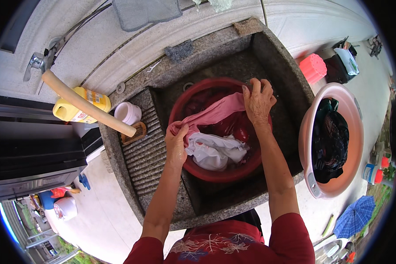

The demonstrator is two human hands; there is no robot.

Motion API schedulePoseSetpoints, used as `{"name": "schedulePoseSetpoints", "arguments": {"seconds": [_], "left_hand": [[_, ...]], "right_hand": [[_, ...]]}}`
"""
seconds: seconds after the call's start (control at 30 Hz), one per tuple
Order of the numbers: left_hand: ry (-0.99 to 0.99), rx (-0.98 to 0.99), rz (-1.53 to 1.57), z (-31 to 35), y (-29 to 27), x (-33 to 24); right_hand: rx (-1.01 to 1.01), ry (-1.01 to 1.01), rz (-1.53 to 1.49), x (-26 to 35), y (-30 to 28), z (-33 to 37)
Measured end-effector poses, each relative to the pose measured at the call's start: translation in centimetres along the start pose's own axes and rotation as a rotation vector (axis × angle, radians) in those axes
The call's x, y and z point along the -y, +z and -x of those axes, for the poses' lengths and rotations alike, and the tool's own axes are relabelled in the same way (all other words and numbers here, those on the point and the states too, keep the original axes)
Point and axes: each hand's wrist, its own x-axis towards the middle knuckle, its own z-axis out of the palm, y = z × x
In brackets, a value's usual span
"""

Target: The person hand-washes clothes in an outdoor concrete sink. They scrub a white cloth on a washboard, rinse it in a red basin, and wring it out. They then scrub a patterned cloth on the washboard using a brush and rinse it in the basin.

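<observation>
A wet pink cloth (215, 109) is stretched between my two hands over a red basin (222, 177). At the basin's left rim, my left hand (177, 144) is closed on one bunched end of it. My right hand (258, 103), fingers bent, pinches the other end near the far right rim. Below the pink cloth, a crumpled white cloth (218, 152) lies partly in the water. Something red and shiny (240, 134) shows beside it; its kind is unclear. The basin stands inside a grey stone sink (277, 57).
A ribbed washboard (141, 154) forms the sink's left side, with a brush (134, 133) and white cup (127, 113) on it. A tap hose (88, 103) hangs above, near a yellow jug (92, 100). Rightward stands a pink tub (354, 127) holding dark clothes (332, 141).
</observation>
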Motion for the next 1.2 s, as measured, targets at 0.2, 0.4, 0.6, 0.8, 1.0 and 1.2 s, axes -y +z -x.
{"name": "schedulePoseSetpoints", "arguments": {"seconds": [0.2, 0.4, 0.6, 0.8, 1.0, 1.2], "left_hand": [[0.123, -0.122, -0.26, 0.0, -5.2, 5.3], [-0.084, 0.061, -0.376, 0.5, -5.8, 7.4], [-0.513, 0.243, 0.389, 1.7, -4.7, 7.3], [-0.539, 0.255, 0.298, 5.1, -3.7, 5.1], [-0.424, 0.198, 0.21, 2.8, -2.1, 4.7], [-0.342, 0.006, 0.159, 3.6, -1.0, 4.4]], "right_hand": [[0.883, -0.287, -0.005, 0.8, -1.2, 14.9], [1.163, 0.216, -0.334, -1.9, 3.6, 13.7], [0.747, -0.115, -0.83, 9.8, -7.5, 11.5], [0.381, -0.34, -0.586, 14.7, -8.2, 15.5], [0.215, -0.212, -0.603, 15.5, -2.7, 11.1], [0.288, -0.037, -0.132, 2.9, 3.2, 7.0]]}}
